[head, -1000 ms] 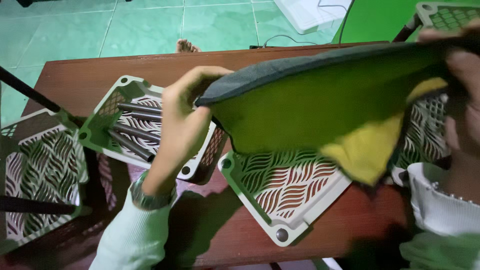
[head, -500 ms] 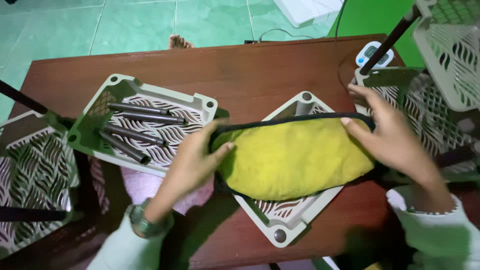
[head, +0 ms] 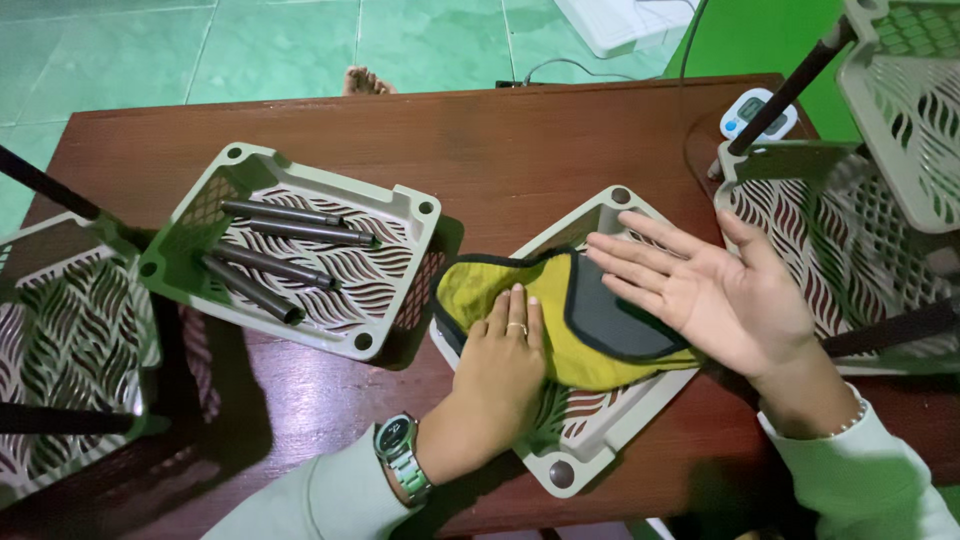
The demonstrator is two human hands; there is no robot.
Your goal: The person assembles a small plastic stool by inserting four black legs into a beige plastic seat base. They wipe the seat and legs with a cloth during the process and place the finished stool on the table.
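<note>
1. So the yellow cloth [head: 520, 310] with the dark grey edging is lying in the middle tray [head: 600, 440], the pale slotted one set at an angle on the brown table [head: 520, 140]. Its long axis runs roughly left to right across the tray, and one flap is folded over so the grey side [head: 610, 320] faces up.

2. The left hand [head: 500, 365] is right on it, flat, palm down, fingers together, pressing the left half of the cloth. No grip, just weight on top.

3. The right hand [head: 715, 290] is open, palm up, fingers spread and pointing left. It sits over the right end of the cloth, at the folded grey part. Can't really tell if it's touching the fabric or floating just above it. Holding nothing either way.

4. So the cloth lies between and under both hands, but the left one is clearly the one in firm contact.

5. Counts: one cloth. Four dark metal tubes [head: 285, 250] lying in the left tray [head: 400, 205], well apart from both hands. Two loose trays on the table, and more of the same kind stacked on dark poles at the far left [head: 60, 330] and far right [head: 850, 230].

6. Extras: a small white and blue timer [head: 757, 112] near the right rack, a wristwatch [head: 397, 445] on the left wrist.
</note>
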